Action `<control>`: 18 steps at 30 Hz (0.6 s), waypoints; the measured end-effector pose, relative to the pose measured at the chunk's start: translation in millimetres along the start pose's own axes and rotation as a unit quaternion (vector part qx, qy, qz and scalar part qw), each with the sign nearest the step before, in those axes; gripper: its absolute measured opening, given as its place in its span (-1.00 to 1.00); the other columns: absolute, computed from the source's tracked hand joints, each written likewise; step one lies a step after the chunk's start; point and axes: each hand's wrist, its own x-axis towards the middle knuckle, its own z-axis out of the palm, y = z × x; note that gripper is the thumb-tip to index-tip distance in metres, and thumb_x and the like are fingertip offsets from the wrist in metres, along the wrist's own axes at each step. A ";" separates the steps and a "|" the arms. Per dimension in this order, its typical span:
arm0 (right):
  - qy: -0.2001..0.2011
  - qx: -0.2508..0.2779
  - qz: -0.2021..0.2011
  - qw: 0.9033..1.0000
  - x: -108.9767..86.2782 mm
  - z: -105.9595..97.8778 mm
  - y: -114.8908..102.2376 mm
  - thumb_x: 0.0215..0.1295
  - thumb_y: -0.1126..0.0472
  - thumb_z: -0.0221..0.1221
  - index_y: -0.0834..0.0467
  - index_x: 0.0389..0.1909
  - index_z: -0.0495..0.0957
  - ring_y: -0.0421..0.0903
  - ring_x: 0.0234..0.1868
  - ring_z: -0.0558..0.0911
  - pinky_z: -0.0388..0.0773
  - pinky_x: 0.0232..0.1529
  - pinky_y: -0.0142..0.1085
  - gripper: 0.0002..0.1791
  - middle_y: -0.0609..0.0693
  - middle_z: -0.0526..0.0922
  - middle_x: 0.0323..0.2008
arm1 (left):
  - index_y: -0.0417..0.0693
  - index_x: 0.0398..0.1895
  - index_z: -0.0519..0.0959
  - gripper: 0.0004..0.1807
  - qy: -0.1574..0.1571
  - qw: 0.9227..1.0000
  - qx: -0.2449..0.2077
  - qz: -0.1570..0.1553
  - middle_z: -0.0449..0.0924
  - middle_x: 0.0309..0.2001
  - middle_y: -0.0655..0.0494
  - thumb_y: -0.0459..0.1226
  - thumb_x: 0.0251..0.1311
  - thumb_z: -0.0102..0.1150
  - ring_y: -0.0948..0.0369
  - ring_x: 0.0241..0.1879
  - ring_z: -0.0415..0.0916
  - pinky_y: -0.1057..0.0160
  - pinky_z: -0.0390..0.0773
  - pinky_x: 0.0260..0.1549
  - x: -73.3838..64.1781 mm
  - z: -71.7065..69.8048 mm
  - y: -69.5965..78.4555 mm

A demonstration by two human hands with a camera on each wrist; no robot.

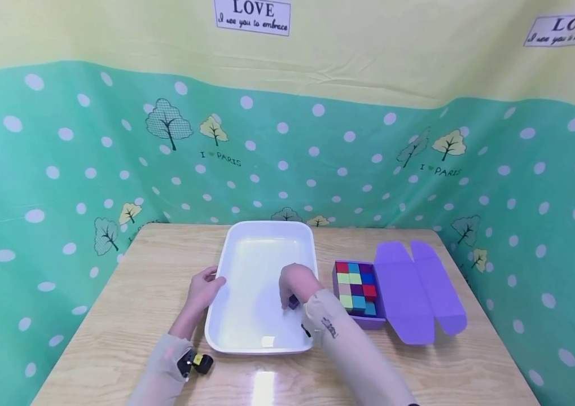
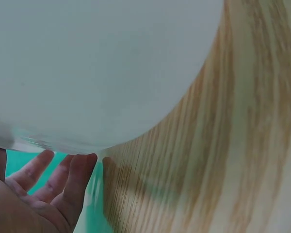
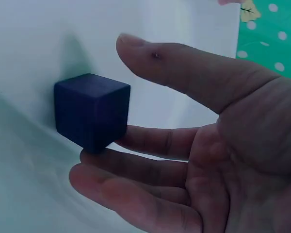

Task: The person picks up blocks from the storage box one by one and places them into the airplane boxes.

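A white rectangular tray (image 1: 251, 270) lies on the wooden table. My left hand (image 1: 205, 288) holds its left rim, thumb over the edge. In the left wrist view, fingers (image 2: 77, 177) of that hand reach up to the tray's outer side. Over the tray's right half is my right hand (image 1: 298, 282), pointing down. A dark purple cube (image 3: 92, 114) rests inside the tray, its lower edge at that hand's fingertips (image 3: 89, 158). The right thumb (image 3: 169, 68) stands apart from the cube, leaving a gap.
Right of the tray stands a purple box (image 1: 368, 323) holding several coloured cubes (image 1: 355, 288). Its lid (image 1: 404, 287) is folded out to the right over the table (image 1: 155, 282). A patterned cloth (image 1: 277, 146) hangs behind and along the sides.
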 end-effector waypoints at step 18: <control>-0.002 0.016 -0.114 0.993 2.2 -16.0 2.0 -0.03 0.28 0.39 0.11 -0.51 0.58 -0.14 -0.57 0.48 0.45 -0.55 -0.33 -0.86 -0.05 0.61 -0.54 | -0.31 0.24 0.42 -0.44 0.004 1.000 -0.013 -0.002 0.55 -0.01 -0.30 -0.33 0.13 0.17 -0.02 -0.16 0.57 0.18 0.66 -0.24 -2.6 1.2 1.4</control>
